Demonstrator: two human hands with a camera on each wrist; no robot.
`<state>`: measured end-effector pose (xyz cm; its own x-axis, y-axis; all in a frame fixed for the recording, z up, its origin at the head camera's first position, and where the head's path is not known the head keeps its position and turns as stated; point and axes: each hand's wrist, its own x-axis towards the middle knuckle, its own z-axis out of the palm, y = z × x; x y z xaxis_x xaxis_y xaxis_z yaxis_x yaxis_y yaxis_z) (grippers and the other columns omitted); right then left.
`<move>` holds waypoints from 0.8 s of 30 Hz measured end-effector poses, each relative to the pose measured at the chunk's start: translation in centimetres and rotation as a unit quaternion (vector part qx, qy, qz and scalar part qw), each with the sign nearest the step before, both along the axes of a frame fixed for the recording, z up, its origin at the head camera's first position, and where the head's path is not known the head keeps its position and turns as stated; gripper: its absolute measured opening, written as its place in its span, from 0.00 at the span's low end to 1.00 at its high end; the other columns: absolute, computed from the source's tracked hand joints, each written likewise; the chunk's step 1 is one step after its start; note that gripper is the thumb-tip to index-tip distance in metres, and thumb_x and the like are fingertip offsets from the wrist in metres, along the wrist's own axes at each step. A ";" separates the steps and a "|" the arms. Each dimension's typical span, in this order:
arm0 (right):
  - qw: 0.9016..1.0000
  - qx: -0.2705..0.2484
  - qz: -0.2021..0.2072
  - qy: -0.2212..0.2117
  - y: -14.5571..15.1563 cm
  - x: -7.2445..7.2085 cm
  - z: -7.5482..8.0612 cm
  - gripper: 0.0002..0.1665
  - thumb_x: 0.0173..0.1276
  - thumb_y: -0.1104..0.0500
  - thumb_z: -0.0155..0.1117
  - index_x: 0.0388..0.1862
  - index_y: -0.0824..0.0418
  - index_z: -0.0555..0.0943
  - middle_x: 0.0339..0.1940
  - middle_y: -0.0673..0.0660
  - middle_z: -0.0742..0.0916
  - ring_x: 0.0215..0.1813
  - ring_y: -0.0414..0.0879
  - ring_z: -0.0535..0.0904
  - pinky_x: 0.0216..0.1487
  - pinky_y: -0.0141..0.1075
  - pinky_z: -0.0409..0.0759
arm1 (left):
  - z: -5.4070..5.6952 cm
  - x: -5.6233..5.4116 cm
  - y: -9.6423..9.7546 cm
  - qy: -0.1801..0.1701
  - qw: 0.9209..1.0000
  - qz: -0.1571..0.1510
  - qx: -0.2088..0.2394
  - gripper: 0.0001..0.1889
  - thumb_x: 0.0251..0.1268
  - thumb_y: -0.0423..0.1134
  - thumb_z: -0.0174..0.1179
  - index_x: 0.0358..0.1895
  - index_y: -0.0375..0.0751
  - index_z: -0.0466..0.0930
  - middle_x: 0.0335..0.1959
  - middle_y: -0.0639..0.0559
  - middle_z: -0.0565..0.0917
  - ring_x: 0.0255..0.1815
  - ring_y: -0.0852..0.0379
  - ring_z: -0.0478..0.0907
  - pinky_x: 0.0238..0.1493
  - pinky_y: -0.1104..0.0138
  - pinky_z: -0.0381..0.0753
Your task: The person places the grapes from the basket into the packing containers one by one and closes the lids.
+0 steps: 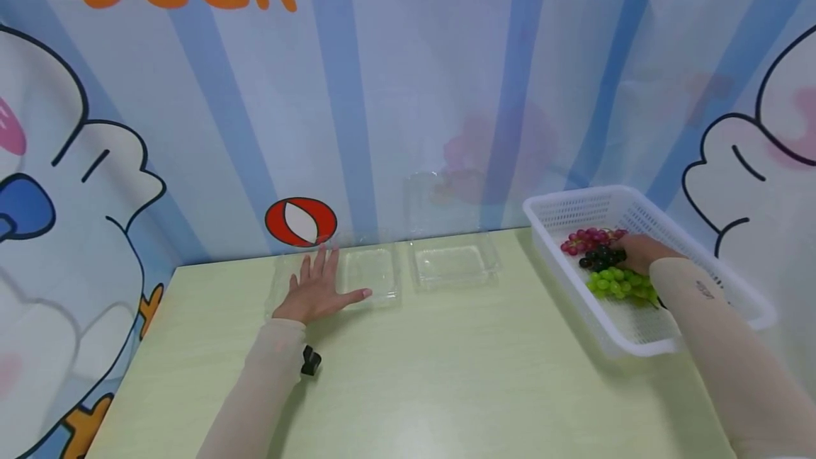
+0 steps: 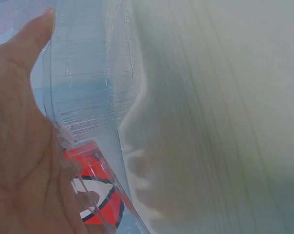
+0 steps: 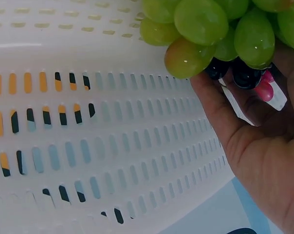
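Note:
My left hand [image 1: 315,294] lies spread, fingers straight, against a clear plastic clamshell box [image 1: 376,275] near the back of the table. In the left wrist view the palm is beside the ribbed wall of this box [image 2: 86,73]. Inside a white basket on the right, my right hand [image 1: 642,253] has its fingers curled about a bunch of black grapes [image 1: 599,258]; the fingertips are partly hidden. Pink grapes [image 1: 583,240] lie behind the black ones, green grapes [image 1: 615,282] in front. The green bunch [image 3: 203,24] partly covers the fingers in the right wrist view.
The white slotted basket [image 1: 574,296] stands at the table's right side. Another clear box [image 1: 449,264] sits right of the first, its lid raised toward the striped backdrop [image 1: 421,91]. The pale table [image 1: 433,374] meets the backdrop at its back edge.

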<state>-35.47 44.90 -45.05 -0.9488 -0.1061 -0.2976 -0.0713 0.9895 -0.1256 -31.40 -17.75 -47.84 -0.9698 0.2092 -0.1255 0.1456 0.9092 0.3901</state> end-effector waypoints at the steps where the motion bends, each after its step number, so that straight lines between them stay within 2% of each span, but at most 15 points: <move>1: 1.000 0.000 0.001 0.000 0.0 0.0 0.0 0.27 0.73 0.61 0.65 0.66 0.75 0.75 0.59 0.78 0.80 0.61 0.74 0.75 0.61 0.66 0.74 | 0.0 0.0 0.0 0.000 1.000 0.000 0.000 0.66 0.54 0.82 0.52 0.84 0.44 0.33 0.84 0.39 0.34 0.82 0.28 0.31 0.72 0.27 0.37; 12: 0.999 0.020 0.036 0.023 -0.2 0.2 0.1 0.22 0.71 0.65 0.65 0.60 0.76 0.78 0.52 0.77 0.84 0.55 0.72 0.80 0.55 0.61 0.80 | 0.3 0.2 0.2 -0.005 1.000 0.006 0.012 0.68 0.51 0.84 0.52 0.84 0.45 0.32 0.84 0.39 0.34 0.82 0.30 0.30 0.73 0.28 0.34; 18: 0.999 0.019 0.038 0.026 0.1 0.1 -0.3 0.20 0.71 0.65 0.65 0.58 0.75 0.80 0.50 0.75 0.85 0.54 0.71 0.81 0.55 0.61 0.80 | -0.4 -0.2 0.0 -0.003 1.000 0.009 0.012 0.68 0.49 0.85 0.52 0.84 0.45 0.34 0.85 0.40 0.34 0.82 0.30 0.29 0.72 0.28 0.33; 24: 0.999 0.018 0.030 0.023 0.1 0.0 -0.2 0.21 0.70 0.66 0.66 0.60 0.76 0.79 0.52 0.76 0.84 0.55 0.72 0.80 0.54 0.61 0.80 | -0.9 -0.6 -0.1 -0.005 1.000 0.008 0.009 0.68 0.51 0.84 0.52 0.84 0.45 0.33 0.85 0.41 0.33 0.82 0.30 0.28 0.72 0.28 0.34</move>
